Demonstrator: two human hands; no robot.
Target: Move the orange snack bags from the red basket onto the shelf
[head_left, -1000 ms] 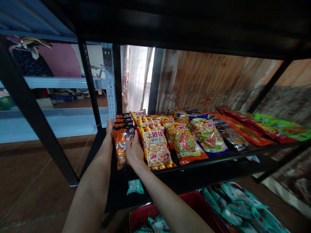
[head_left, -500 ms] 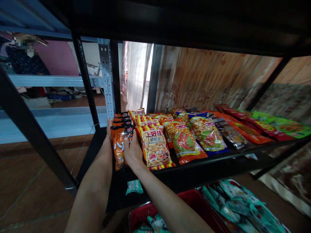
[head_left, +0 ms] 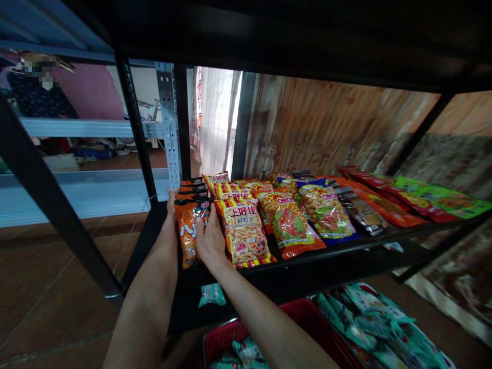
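A row of orange and black snack bags (head_left: 187, 225) lies at the left end of a black shelf (head_left: 330, 256). My left hand (head_left: 171, 202) is pressed flat against the left side of this row, fingers stretched out. My right hand (head_left: 209, 238) rests on the right edge of the front orange bag, fingers curved over it, next to a yellow and red prawn cracker bag (head_left: 245, 233). Further right lie orange and green bags (head_left: 289, 224) and a blue-edged bag (head_left: 326, 211).
Red, orange and green flat packs (head_left: 415, 202) fill the shelf's right end. Below stand a red basket (head_left: 307, 320) and several teal packets (head_left: 369, 320); one teal packet (head_left: 212, 294) lies under the shelf. Black uprights (head_left: 46, 195) and a grey rack (head_left: 88, 192) stand on the left.
The hands have barely moved; both stay on the orange snack bags. The view has shifted slightly.
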